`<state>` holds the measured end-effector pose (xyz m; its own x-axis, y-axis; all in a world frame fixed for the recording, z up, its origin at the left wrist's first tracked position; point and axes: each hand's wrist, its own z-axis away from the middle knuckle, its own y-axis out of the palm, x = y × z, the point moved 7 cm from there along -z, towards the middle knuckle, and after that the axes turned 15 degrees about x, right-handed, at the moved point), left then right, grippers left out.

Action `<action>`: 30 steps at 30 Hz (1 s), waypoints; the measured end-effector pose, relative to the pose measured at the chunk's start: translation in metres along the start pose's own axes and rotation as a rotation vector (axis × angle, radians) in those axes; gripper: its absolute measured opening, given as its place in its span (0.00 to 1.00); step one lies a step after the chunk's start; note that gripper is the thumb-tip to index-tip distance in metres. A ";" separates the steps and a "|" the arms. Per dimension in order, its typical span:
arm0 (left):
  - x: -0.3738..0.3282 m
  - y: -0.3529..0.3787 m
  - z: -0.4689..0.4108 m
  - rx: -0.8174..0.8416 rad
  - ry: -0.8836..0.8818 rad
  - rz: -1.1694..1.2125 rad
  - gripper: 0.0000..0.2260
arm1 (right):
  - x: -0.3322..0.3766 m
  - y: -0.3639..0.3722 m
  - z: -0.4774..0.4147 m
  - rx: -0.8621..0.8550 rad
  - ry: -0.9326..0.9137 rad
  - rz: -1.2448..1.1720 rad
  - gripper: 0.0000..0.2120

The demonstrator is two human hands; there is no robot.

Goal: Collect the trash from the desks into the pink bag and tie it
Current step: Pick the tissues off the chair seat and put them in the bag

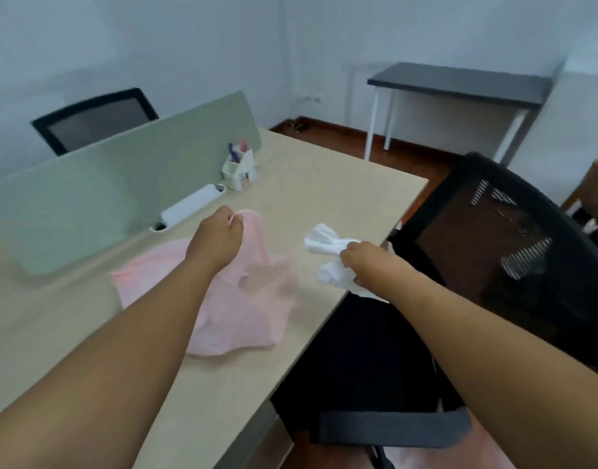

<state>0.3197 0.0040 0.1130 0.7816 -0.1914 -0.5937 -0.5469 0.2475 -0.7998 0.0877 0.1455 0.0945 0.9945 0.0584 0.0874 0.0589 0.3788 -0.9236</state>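
Note:
A thin pink bag [243, 309] lies spread on the light wooden desk [341, 194]. My left hand [216, 238] is closed on one of its handles and lifts that edge off the desk. To the right, near the desk's edge, my right hand [362, 262] grips crumpled white tissue paper [328, 245], which sticks out on both sides of my fist. The tissue is beside the bag, apart from it.
A grey-green divider panel [121, 187] runs along the desk's far side, with a white pen holder [238, 169] and a white cable cover [192, 204] at its foot. A black mesh chair [514, 245] stands at the desk's right edge. A dark table [460, 82] stands by the wall.

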 end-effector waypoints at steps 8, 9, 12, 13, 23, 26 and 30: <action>0.042 -0.095 0.059 -0.169 -0.033 -0.034 0.12 | 0.170 -0.019 -0.048 -0.011 -0.357 -0.060 0.23; 0.047 -0.103 0.065 -0.185 -0.037 -0.030 0.13 | 0.186 -0.017 -0.054 0.015 -0.383 -0.043 0.21; 0.066 -0.127 0.086 -0.229 -0.063 -0.026 0.15 | 0.232 -0.012 -0.079 0.014 -0.408 0.101 0.16; 0.070 -0.132 0.091 -0.242 -0.069 -0.019 0.15 | 0.244 -0.013 -0.084 0.000 -0.431 0.108 0.16; 0.085 -0.151 0.115 -0.192 -0.088 -0.081 0.10 | 0.253 0.019 -0.117 0.164 -0.302 0.110 0.54; 0.082 -0.154 0.109 -0.201 -0.093 -0.087 0.11 | 0.237 0.010 -0.107 0.047 -0.335 0.128 0.41; 0.066 -0.146 0.089 -0.190 -0.040 -0.117 0.11 | 0.187 0.000 -0.088 -0.003 -0.295 0.149 0.21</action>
<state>0.4780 0.0397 0.1987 0.8522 -0.1698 -0.4949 -0.4955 0.0418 -0.8676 0.2808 0.0753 0.0782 0.9241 0.3782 0.0557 -0.0842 0.3435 -0.9354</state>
